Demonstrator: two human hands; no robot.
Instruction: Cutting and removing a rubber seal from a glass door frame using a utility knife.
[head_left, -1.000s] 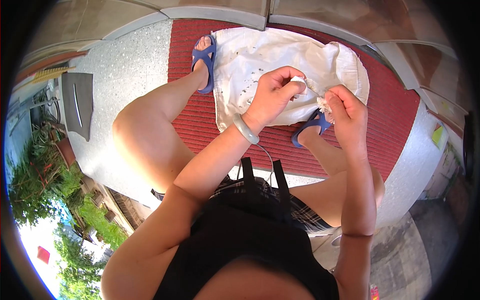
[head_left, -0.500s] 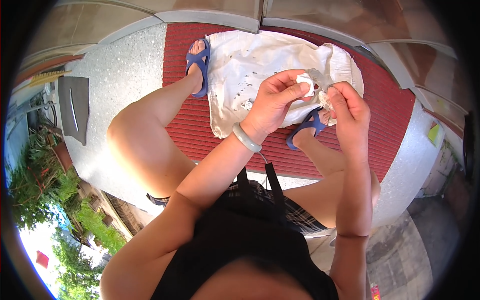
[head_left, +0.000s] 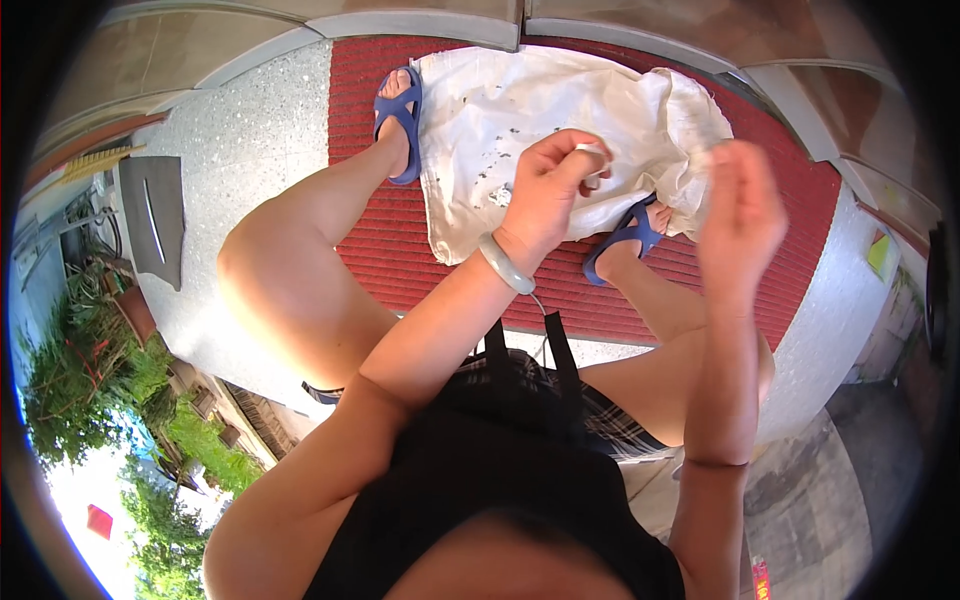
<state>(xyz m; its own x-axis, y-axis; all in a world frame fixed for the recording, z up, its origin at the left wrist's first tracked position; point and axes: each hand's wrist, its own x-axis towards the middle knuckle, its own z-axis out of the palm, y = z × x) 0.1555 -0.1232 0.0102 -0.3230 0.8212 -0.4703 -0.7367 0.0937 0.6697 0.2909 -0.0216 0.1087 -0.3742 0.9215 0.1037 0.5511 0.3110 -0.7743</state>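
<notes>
Raised over the white cloth (head_left: 465, 140), my left hand (head_left: 545, 190) is closed on a small white piece (head_left: 593, 150); its exact kind does not show. A pale bracelet circles that wrist. To the right, my right hand (head_left: 742, 220) is lifted at the cloth's right side, apart from the left one. Motion smears its fingers, so I cannot make out what they hold, if anything. Dark flakes are scattered over the cloth, and a small whitish clump (head_left: 502, 195) lies on it, left of my left hand.
The cloth lies on a ribbed red mat (head_left: 370, 215) between my feet in blue sandals (head_left: 398, 125). Metal-framed panels (head_left: 420, 30) stand along the far edge. A dark grey flat sheet (head_left: 152, 220) rests on the speckled floor at left, near potted plants (head_left: 75, 370).
My hands have moved apart, the right one swinging right and away from the left. The greyish, film-like scrap that stretched between them no longer shows there. My left hand still grips the white piece.
</notes>
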